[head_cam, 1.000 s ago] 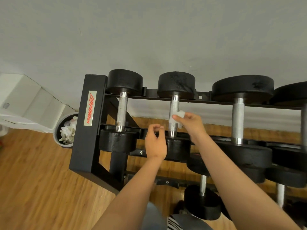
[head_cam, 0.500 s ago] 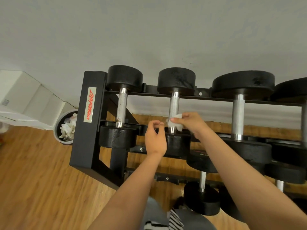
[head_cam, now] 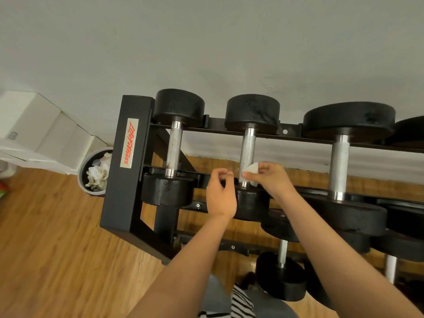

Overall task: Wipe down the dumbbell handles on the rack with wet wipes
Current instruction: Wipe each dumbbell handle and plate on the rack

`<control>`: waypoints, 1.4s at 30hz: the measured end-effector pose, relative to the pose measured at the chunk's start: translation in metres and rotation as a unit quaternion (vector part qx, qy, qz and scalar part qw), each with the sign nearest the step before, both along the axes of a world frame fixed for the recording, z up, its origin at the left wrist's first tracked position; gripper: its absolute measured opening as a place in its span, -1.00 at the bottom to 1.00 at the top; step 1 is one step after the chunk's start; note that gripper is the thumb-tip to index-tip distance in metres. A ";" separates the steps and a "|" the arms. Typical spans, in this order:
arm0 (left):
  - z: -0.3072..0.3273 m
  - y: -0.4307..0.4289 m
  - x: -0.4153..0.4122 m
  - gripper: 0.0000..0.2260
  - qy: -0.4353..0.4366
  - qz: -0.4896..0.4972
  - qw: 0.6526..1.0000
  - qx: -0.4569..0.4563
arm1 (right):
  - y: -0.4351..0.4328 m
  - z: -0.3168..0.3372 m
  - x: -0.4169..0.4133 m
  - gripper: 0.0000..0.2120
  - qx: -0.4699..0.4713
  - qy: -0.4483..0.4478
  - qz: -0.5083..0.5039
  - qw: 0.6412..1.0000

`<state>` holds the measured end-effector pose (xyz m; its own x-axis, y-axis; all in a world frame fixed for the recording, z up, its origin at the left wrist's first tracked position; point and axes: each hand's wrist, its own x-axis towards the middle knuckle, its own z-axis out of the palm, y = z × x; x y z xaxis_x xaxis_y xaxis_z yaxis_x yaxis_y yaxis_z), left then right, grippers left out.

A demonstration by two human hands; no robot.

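The rack (head_cam: 114, 191), left of our hands, reads "Life Fitness" in red. Our right hand (head_cam: 273, 180) pinches the wipe (head_cam: 251, 171) against the handle (head_cam: 249, 150), lower on it than a second ago. Our left hand (head_cam: 220, 196), just beside, curls round nothing.

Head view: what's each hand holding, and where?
Right hand pinches the wet wipe across its middle, against the second dumbbell's handle. Left hand holds nothing, fingers curled.
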<state>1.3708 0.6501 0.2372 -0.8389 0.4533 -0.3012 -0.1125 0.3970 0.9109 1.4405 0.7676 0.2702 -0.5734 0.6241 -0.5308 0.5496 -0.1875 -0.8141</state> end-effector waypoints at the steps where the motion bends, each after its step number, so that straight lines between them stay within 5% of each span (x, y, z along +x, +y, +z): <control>1: 0.001 0.000 0.000 -0.89 0.001 0.000 1.000 0.001 | 0.002 0.000 0.002 -0.77 0.010 -0.033 0.052 0.998; 4: 0.001 0.000 0.000 -0.89 -0.005 0.003 1.000 0.001 | 0.020 0.005 -0.002 -0.81 0.017 -0.068 0.108 0.992; 11: 0.002 0.001 0.001 -0.89 -0.007 0.004 1.000 -0.001 | 0.037 0.024 -0.052 -0.73 0.003 0.055 -0.172 0.984; 15: 0.002 0.001 0.001 -0.88 -0.001 0.008 1.000 0.002 | 0.023 0.017 -0.058 -0.70 0.013 0.061 -0.222 0.973; 20: 0.003 0.000 0.001 -0.89 -0.006 0.002 1.000 0.005 | 0.018 0.023 -0.038 -0.80 0.023 0.065 -0.148 0.987; 29: 0.008 0.000 0.001 -0.93 -0.002 -0.002 1.000 0.024 | -0.004 0.005 0.001 -0.72 0.025 -0.064 0.049 0.996; 39: 0.009 -0.002 0.003 -0.88 -0.002 0.006 1.000 0.025 | -0.025 0.012 0.006 -0.78 0.227 -0.093 0.018 0.969; 42: 0.016 -0.003 0.004 -0.84 -0.010 -0.002 1.000 0.025 | -0.028 0.030 0.010 -0.87 0.172 -0.014 0.007 0.985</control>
